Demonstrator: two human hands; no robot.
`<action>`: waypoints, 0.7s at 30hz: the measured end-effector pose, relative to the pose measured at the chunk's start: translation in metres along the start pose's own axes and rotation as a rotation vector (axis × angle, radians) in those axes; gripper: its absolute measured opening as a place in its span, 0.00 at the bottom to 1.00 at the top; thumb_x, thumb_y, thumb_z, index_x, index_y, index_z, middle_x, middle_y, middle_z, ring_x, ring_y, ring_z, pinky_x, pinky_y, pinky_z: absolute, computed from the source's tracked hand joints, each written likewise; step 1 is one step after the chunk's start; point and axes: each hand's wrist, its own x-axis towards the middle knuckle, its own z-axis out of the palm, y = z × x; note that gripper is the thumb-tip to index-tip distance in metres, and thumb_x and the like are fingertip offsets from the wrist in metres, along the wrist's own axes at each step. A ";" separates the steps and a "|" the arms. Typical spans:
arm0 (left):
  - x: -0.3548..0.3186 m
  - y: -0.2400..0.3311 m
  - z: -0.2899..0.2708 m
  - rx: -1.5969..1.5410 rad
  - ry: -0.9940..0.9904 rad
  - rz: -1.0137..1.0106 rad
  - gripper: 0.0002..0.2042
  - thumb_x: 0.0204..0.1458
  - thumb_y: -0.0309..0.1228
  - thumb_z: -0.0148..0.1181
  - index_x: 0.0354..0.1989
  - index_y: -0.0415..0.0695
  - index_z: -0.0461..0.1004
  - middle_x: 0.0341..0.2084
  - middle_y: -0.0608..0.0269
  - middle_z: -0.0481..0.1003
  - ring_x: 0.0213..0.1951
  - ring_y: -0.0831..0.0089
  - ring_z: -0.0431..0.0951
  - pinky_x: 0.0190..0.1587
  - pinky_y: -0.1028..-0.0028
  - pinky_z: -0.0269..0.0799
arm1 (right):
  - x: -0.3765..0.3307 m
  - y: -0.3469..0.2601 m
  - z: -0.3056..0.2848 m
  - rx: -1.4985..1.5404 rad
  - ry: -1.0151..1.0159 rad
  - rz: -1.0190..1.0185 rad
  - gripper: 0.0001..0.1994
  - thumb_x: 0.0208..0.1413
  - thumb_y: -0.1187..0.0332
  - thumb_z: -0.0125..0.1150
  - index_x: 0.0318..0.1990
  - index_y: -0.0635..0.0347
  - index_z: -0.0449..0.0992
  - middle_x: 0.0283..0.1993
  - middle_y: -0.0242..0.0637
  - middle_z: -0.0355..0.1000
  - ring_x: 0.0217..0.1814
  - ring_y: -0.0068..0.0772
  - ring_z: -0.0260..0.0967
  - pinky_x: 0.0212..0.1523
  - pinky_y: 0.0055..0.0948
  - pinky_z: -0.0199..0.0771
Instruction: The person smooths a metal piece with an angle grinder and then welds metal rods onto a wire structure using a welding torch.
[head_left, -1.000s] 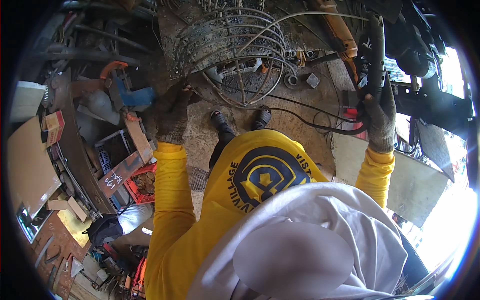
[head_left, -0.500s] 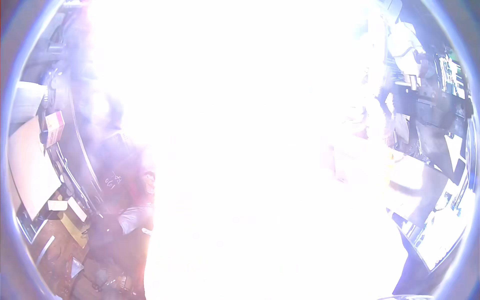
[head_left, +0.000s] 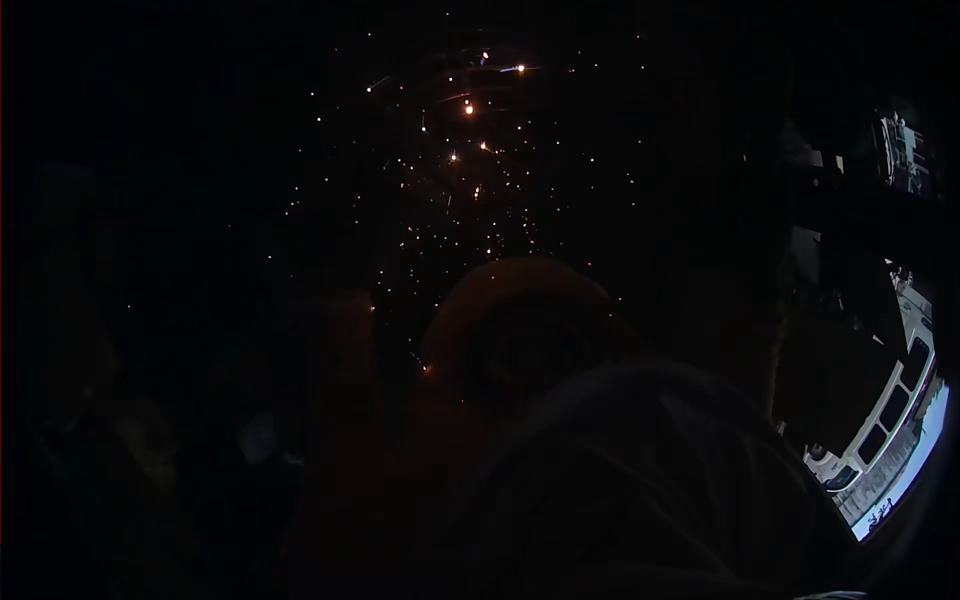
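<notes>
Darkness covers most of the workspace; scattered glowing sparks (head_left: 469, 109) suggest work in progress. Finished and remaining portions cannot be determined. Both hands are obscured; grip indeterminable.

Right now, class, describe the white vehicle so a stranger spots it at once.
From the dark middle, dotted with sparks, go right to the bright curved strip. In its lower part, the white vehicle stands out by its row of dark windows.
</notes>
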 end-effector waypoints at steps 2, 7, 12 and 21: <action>-0.009 0.001 -0.006 -0.007 0.011 0.008 0.13 0.60 0.28 0.53 0.52 0.40 0.72 0.41 0.59 0.77 0.42 0.69 0.77 0.48 0.68 0.73 | -0.005 0.002 0.000 0.021 0.011 -0.054 0.16 0.60 0.72 0.56 0.55 0.64 0.69 0.43 0.39 0.73 0.38 0.28 0.74 0.35 0.26 0.78; -0.034 -0.005 -0.021 -0.043 0.033 0.029 0.14 0.61 0.28 0.51 0.54 0.39 0.70 0.42 0.59 0.76 0.43 0.69 0.76 0.49 0.68 0.72 | -0.023 0.010 0.002 0.015 0.012 -0.225 0.19 0.60 0.73 0.55 0.58 0.64 0.66 0.46 0.39 0.72 0.42 0.26 0.73 0.38 0.25 0.78; -0.063 -0.012 -0.032 -0.101 0.046 0.030 0.15 0.63 0.28 0.49 0.56 0.39 0.68 0.44 0.59 0.75 0.44 0.70 0.76 0.50 0.68 0.72 | -0.037 0.031 -0.006 -0.474 0.044 -0.808 0.21 0.61 0.75 0.54 0.62 0.64 0.63 0.48 0.39 0.72 0.45 0.25 0.73 0.41 0.24 0.78; -0.021 -0.072 -0.041 -0.261 -0.099 -0.127 0.17 0.65 0.28 0.45 0.61 0.38 0.64 0.47 0.60 0.74 0.46 0.70 0.74 0.52 0.67 0.71 | -0.022 -0.001 0.006 -0.003 -0.077 -0.398 0.27 0.60 0.75 0.54 0.67 0.65 0.59 0.48 0.36 0.70 0.42 0.19 0.71 0.37 0.19 0.75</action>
